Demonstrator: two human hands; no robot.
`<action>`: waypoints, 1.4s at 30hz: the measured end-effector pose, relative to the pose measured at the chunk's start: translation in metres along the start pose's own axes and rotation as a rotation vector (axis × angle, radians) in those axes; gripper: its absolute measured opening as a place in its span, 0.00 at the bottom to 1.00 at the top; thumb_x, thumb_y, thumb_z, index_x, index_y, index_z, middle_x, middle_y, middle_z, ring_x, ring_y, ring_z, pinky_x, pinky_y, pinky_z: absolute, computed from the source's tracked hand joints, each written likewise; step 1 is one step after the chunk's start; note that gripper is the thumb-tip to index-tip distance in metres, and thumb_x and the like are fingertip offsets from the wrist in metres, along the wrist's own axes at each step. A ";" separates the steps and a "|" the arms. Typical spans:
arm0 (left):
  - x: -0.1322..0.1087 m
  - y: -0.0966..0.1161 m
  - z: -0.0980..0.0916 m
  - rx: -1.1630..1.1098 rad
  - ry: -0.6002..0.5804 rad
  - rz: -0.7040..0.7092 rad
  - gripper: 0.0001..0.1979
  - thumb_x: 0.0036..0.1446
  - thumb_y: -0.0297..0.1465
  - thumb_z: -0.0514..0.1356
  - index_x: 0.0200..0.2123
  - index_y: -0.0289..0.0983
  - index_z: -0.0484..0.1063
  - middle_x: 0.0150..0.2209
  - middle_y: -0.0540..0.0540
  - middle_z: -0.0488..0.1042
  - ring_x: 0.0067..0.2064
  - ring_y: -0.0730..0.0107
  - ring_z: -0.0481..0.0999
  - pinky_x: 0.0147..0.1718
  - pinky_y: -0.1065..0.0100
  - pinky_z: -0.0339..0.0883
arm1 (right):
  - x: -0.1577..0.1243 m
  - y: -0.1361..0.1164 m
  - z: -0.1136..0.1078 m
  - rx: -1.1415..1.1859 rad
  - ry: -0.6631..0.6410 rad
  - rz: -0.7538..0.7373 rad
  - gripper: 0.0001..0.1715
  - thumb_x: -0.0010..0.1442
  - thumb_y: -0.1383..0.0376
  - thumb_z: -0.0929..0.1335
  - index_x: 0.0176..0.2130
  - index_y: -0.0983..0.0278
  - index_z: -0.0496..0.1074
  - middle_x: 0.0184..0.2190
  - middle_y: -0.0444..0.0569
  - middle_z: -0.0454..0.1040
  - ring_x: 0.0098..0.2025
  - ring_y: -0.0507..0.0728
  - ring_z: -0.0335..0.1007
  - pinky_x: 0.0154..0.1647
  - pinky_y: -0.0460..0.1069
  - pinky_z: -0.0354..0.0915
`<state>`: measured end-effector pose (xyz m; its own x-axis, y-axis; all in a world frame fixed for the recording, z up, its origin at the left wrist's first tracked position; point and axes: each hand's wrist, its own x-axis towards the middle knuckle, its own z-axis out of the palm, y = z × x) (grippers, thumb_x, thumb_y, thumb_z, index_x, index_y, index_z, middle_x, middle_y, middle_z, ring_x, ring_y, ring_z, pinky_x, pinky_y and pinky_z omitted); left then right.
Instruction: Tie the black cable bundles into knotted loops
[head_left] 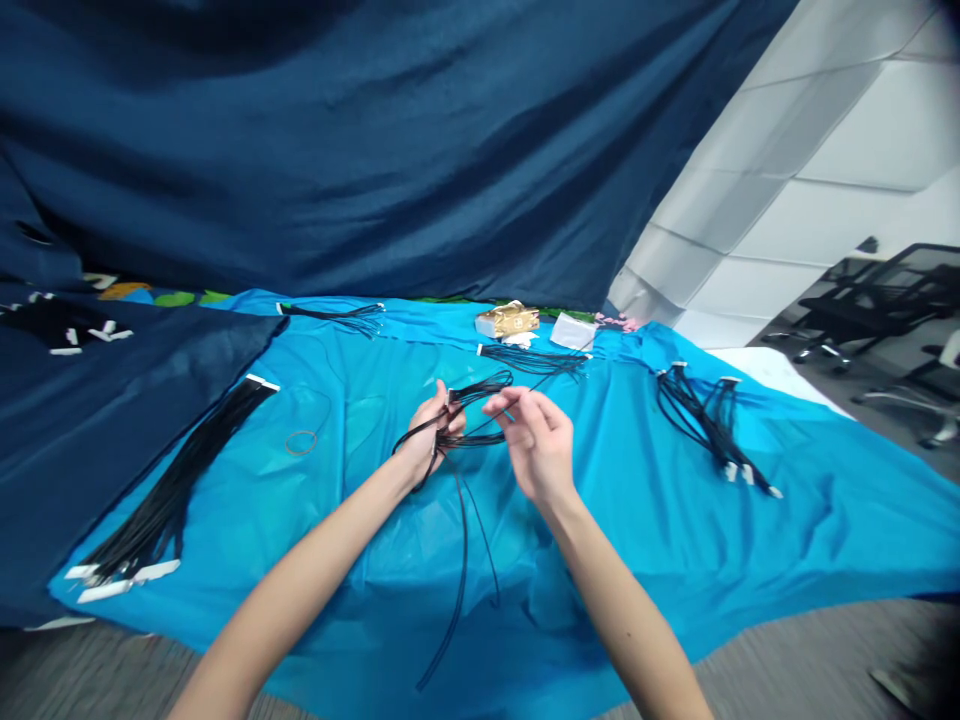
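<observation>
My left hand (435, 425) is closed around a looped bundle of thin black cables (480, 440), held above the blue-covered table in the middle of the head view. Loops stick out to the right, and two loose ends hang down toward me. My right hand (536, 435) faces it with thumb and forefinger pinched on a thin black strand at the bundle's right side. Where exactly that strand joins the bundle is hard to make out.
On the blue cloth (375, 540) lie a long cable bundle with white connectors (187, 480), a looped bundle (705, 420), and two back bundles (532, 360) (334, 317). A thin brown ring (301, 443), gold packet (510, 320) and white packet (574, 331) also lie there. Office chairs (892, 310) stand right.
</observation>
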<state>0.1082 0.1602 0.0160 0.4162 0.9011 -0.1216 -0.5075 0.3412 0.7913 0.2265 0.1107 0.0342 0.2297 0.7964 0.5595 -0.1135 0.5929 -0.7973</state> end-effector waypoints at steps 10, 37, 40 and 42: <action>0.004 -0.011 -0.002 0.215 0.210 0.231 0.27 0.46 0.55 0.53 0.19 0.35 0.58 0.14 0.54 0.57 0.15 0.83 0.53 0.14 0.77 0.47 | 0.005 -0.014 -0.011 -0.808 -0.104 -0.585 0.10 0.55 0.68 0.68 0.39 0.59 0.75 0.25 0.44 0.68 0.28 0.49 0.59 0.28 0.46 0.58; 0.005 -0.016 -0.005 0.253 0.332 0.373 0.26 0.49 0.54 0.51 0.19 0.35 0.59 0.14 0.53 0.58 0.15 0.80 0.54 0.14 0.76 0.46 | -0.012 0.012 -0.003 -1.093 -0.107 -0.573 0.06 0.55 0.67 0.67 0.27 0.64 0.71 0.21 0.44 0.64 0.27 0.50 0.53 0.29 0.46 0.53; 0.005 -0.015 -0.004 0.256 0.346 0.378 0.26 0.49 0.54 0.51 0.19 0.35 0.60 0.14 0.53 0.59 0.16 0.80 0.55 0.14 0.76 0.47 | -0.012 0.011 -0.001 -1.082 -0.121 -0.552 0.07 0.56 0.67 0.67 0.27 0.64 0.71 0.21 0.44 0.64 0.27 0.50 0.53 0.29 0.46 0.53; 0.004 -0.015 -0.003 0.258 0.351 0.379 0.26 0.49 0.54 0.51 0.20 0.35 0.60 0.15 0.52 0.60 0.16 0.80 0.56 0.15 0.76 0.47 | -0.012 0.011 -0.001 -1.073 -0.126 -0.538 0.07 0.56 0.67 0.66 0.27 0.64 0.71 0.21 0.44 0.64 0.27 0.50 0.53 0.29 0.46 0.53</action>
<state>0.1148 0.1598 0.0016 -0.0569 0.9975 0.0422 -0.3538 -0.0597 0.9334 0.2230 0.1074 0.0186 -0.1021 0.5193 0.8485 0.8425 0.4987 -0.2039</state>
